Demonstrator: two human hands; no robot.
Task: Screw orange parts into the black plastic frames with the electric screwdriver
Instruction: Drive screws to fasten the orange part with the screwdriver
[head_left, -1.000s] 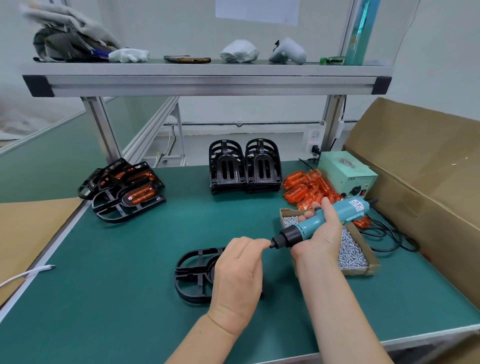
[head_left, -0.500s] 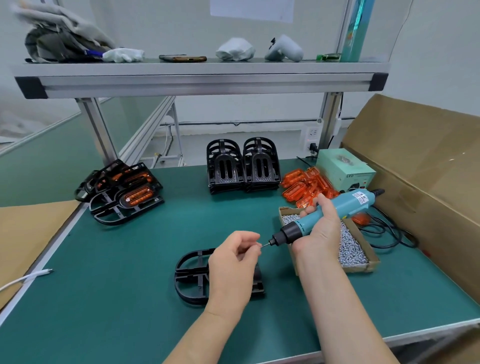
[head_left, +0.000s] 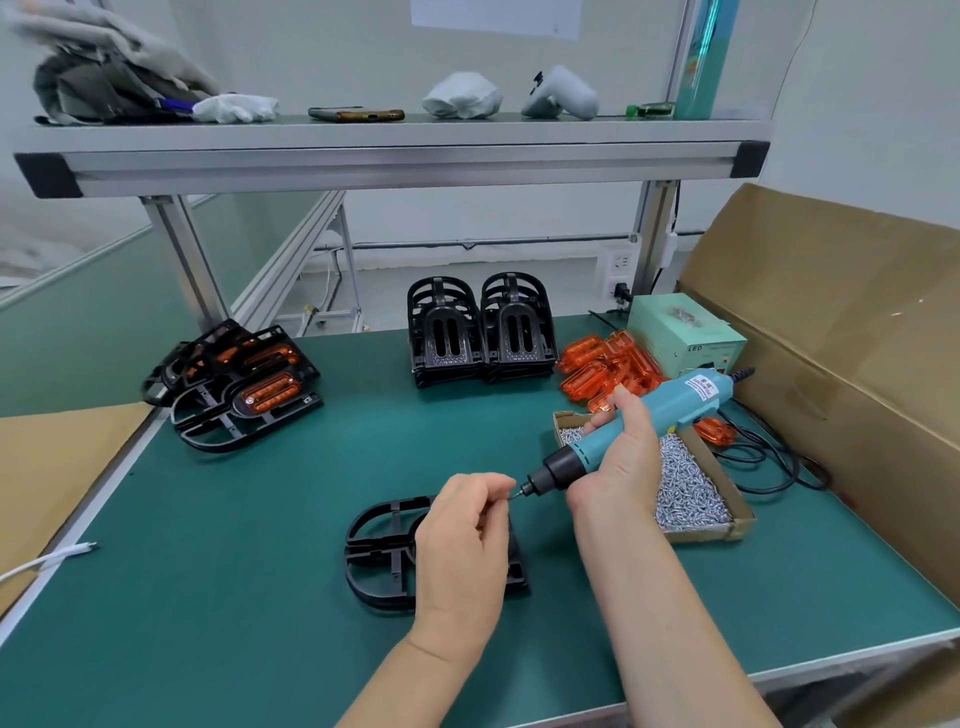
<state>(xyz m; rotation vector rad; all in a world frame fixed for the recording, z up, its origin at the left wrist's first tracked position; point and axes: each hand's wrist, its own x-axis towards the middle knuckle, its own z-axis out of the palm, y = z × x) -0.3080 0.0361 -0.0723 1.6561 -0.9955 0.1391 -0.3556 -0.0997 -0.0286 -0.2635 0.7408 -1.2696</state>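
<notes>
Gripping the electric screwdriver (head_left: 685, 397) in our right hand (head_left: 618, 462), fingers wrapped round its teal barrel, we held it slanted down and to the left, so its bit pointed at our left hand (head_left: 462, 540). That hand hovered above the bench (head_left: 260, 519), thumb and forefinger pinched together right at the bit's tip. They appeared to hold a screw (head_left: 511, 497), though it was too small for us to be sure. We judged this was loading the bit in the air, before bringing it down.

The black frame (head_left: 379, 556) lay flat on the bench directly under the left hand, close in front of us where the driver could reach it. Whether an orange part already sat in it we could not tell, since the hand covered that end.

The box of screws (head_left: 691, 493) stood just beside the right hand, handy for refills. The loose orange parts (head_left: 602, 364) were heaped behind it, next to the stacked empty frames (head_left: 478, 332). The frames already fitted with orange (head_left: 244, 384) were piled well apart at the far left, out of the working area.
</notes>
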